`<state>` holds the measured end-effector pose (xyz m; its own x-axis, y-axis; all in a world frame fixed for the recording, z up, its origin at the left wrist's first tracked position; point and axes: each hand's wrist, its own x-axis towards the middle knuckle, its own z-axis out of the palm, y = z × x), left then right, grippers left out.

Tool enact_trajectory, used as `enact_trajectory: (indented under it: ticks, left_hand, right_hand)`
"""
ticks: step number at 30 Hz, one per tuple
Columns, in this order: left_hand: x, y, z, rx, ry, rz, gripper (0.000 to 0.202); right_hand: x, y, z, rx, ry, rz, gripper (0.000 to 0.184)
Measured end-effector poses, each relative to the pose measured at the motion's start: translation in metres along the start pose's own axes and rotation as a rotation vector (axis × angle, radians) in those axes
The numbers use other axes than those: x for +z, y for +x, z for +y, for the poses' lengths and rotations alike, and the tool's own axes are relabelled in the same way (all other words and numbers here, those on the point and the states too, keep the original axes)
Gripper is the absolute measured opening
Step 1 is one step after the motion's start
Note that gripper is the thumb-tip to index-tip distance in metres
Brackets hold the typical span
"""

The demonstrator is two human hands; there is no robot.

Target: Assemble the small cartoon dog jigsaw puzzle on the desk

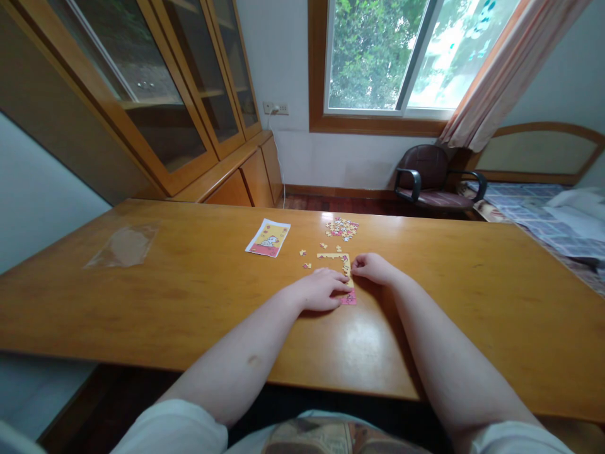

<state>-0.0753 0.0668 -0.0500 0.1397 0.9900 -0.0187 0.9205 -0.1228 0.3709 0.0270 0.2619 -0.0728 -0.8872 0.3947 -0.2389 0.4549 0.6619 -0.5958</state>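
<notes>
A partly joined jigsaw strip [341,258] of yellow and pink pieces lies on the wooden table [189,296]. My left hand [324,289] rests palm down on its lower part, fingers together and pressing the pieces near a pink corner [350,299]. Just right of the strip, my right hand [373,267] is curled, its fingertips pinched at the strip's edge; what they hold is too small to make out. Behind the strip lies a pile of loose pieces [342,228], and several single pieces [305,253] are scattered to the left.
A picture card [268,238] with a yellow and pink drawing lies left of the pieces. A clear plastic bag [123,246] sits at the table's far left. Beyond the table are a dark armchair [432,178], a bed [543,211] and glass-door cabinets [189,94].
</notes>
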Motion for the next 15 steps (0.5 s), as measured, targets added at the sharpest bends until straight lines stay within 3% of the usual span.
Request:
enact_trajectory:
  ticks: [15]
  left_hand:
    - [0.0008,-0.0001,0.0,-0.007,-0.002,0.006,0.036]
  right_hand:
    - [0.0024,0.0002,-0.001,-0.011,-0.032,0.018,0.008]
